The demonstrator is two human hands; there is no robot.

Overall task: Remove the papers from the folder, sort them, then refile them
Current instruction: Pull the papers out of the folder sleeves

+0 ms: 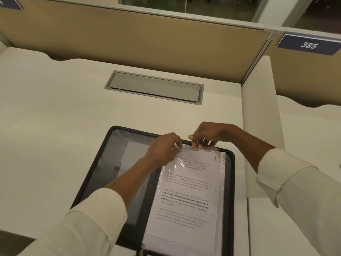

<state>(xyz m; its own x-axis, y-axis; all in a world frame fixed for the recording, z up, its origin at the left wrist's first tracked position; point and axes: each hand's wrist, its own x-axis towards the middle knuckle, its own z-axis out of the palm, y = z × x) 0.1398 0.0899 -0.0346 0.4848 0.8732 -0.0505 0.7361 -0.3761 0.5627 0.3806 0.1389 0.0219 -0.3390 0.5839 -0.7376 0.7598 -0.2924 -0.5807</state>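
Note:
A black zip folder (103,154) lies open on the white desk (55,126), with a grey lining on its left half. On its right half sits a stack of printed papers (186,198) inside clear plastic sleeves (222,163). My left hand (162,148) pinches the top edge of the uppermost sleeve at its left corner. My right hand (206,134) pinches the same top edge just to the right, at the folder's far rim. Both sleeves of my shirt are pale.
A grey cable hatch (155,87) with a small red light is set into the desk beyond the folder. A tan partition (129,34) stands at the back. A white divider (258,108) runs along the right, near a sign reading 385 (309,45).

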